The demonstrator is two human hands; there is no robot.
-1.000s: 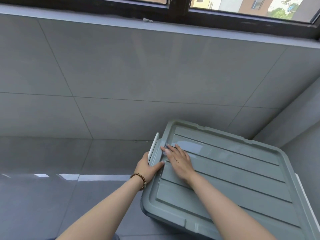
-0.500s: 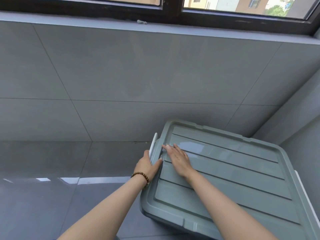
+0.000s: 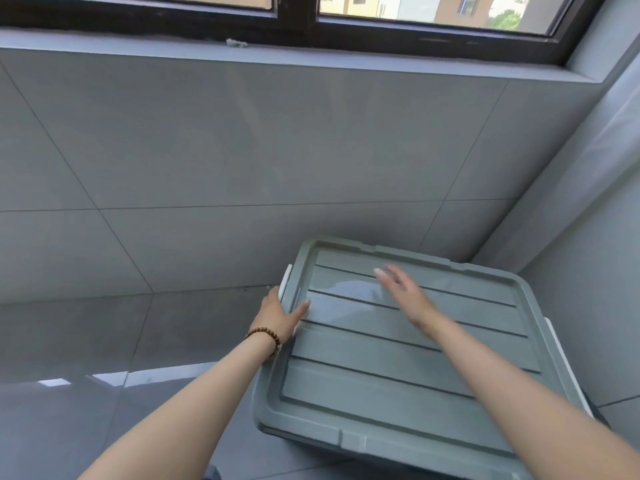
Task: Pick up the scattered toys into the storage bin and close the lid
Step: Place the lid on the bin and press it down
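Note:
A grey-green storage bin stands in the room's corner with its ribbed lid (image 3: 398, 368) lying flat on top. No toys show; the bin's inside is hidden. My left hand (image 3: 278, 315), with a bead bracelet at the wrist, sits at the lid's left edge by the white latch (image 3: 285, 280): thumb on the lid's rim, fingers hidden behind the edge. My right hand (image 3: 403, 294) hovers over the far middle of the lid, fingers straight and blurred by motion, holding nothing.
A grey tiled wall (image 3: 277, 150) rises right behind the bin, and a second wall (image 3: 595, 237) closes in on its right. A dark-framed window (image 3: 298, 15) runs along the top. Glossy grey floor (image 3: 86, 375) stretches to the left of the bin.
My right hand left the lid's left corner near the latch and swung right, over the lid's middle. My left hand stayed at the latch edge. The view tilted slightly.

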